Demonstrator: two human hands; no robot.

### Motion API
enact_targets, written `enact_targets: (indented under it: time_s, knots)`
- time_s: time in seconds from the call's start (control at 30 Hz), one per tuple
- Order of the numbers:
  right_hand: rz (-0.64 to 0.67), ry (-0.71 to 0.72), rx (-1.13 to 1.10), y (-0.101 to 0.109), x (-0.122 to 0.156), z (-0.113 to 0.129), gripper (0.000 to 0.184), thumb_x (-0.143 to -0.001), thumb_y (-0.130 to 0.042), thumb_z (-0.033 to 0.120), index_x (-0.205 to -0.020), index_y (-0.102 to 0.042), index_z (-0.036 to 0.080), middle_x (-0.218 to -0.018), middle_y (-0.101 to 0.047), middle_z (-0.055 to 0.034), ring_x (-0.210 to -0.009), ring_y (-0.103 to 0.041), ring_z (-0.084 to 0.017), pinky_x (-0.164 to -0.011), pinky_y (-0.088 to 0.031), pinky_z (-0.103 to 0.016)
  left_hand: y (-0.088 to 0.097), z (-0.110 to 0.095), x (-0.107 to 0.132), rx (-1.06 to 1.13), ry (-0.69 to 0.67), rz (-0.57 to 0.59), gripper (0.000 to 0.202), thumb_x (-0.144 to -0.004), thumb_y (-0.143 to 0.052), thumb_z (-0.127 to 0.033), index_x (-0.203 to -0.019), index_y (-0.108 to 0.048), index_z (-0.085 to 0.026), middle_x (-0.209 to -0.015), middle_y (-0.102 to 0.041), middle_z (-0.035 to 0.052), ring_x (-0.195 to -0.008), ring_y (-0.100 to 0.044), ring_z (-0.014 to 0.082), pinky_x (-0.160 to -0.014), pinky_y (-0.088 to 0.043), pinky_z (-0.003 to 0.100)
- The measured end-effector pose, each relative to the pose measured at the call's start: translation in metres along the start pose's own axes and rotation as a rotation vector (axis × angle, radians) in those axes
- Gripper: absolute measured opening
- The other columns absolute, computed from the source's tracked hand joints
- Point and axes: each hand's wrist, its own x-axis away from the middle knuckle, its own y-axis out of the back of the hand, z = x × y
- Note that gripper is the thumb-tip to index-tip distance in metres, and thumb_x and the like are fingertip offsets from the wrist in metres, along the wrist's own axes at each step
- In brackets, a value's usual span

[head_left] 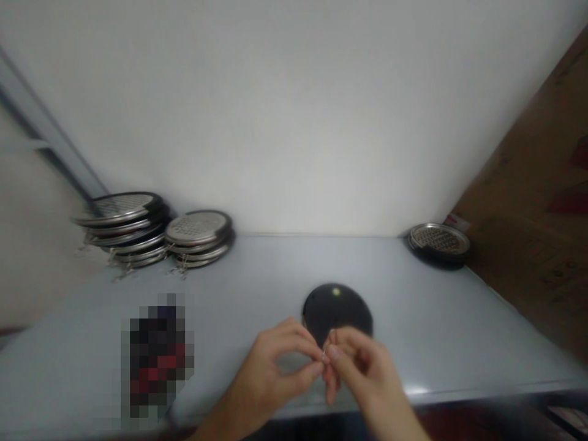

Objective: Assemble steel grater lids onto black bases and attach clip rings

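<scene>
My left hand [280, 364] and my right hand [361, 367] meet above the near edge of a pale grey table [257, 275]. Both pinch the same tiny thin piece [324, 354] between thumb and fingertips; it is too small and blurred to name. Just beyond the fingers a black round disc [337, 309] with a small pale spot lies flat on the table.
Two stacks of round metal perforated lids [124, 226] [199, 236] stand at the back left, with wire clips hanging out. A single such lid [438, 242] lies at the back right by a brown cardboard panel [533, 226]. A pixelated dark patch [158, 355] sits at front left.
</scene>
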Motion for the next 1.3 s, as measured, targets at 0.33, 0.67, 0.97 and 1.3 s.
enact_targets:
  time_s: [0.33,0.67,0.97,1.3]
  knots:
    - [-0.01,0.01,-0.022,-0.002,0.0,0.001,0.048,-0.084,-0.074,0.062,-0.075,-0.059,0.017,-0.057,-0.06,0.0004,-0.046,-0.06,-0.012,-0.048,-0.047,-0.021,-0.002,0.007,0.001,0.017,-0.053,-0.036,0.015,-0.078,-0.074,-0.009,-0.082,-0.08,-0.022,-0.077,-0.075,0.0015,-0.074,-0.069,0.0136,-0.071,-0.053,0.023]
    - [-0.067,0.016,0.005,-0.004,0.0,0.0,0.049,-0.083,-0.073,0.064,-0.076,-0.059,0.017,-0.056,-0.061,0.0004,-0.047,-0.06,-0.013,-0.048,-0.046,-0.022,-0.013,0.006,0.001,-0.102,-0.107,-0.151,0.017,-0.076,-0.067,-0.007,-0.074,-0.076,-0.021,-0.072,-0.074,0.0012,-0.069,-0.068,0.0145,-0.066,-0.054,0.023]
    - [-0.173,0.457,0.619,0.01,0.004,-0.011,0.032,-0.104,-0.049,0.035,-0.118,-0.073,0.018,-0.088,-0.072,-0.0095,-0.078,-0.07,-0.019,-0.072,-0.056,-0.026,-0.006,0.006,-0.001,-0.63,-0.337,-0.147,0.018,-0.086,-0.061,-0.004,-0.086,-0.068,-0.02,-0.079,-0.075,0.0006,-0.072,-0.068,0.0165,-0.07,-0.052,0.027]
    - [-0.113,0.536,0.88,0.013,0.008,-0.029,0.02,-0.105,-0.047,0.022,-0.116,-0.064,0.022,-0.098,-0.076,-0.0073,-0.083,-0.075,-0.019,-0.074,-0.056,-0.023,-0.005,0.008,0.005,-0.962,-0.422,0.005,0.02,-0.092,-0.053,-0.005,-0.083,-0.065,-0.019,-0.071,-0.069,0.0002,-0.063,-0.062,0.0176,-0.062,-0.044,0.03]
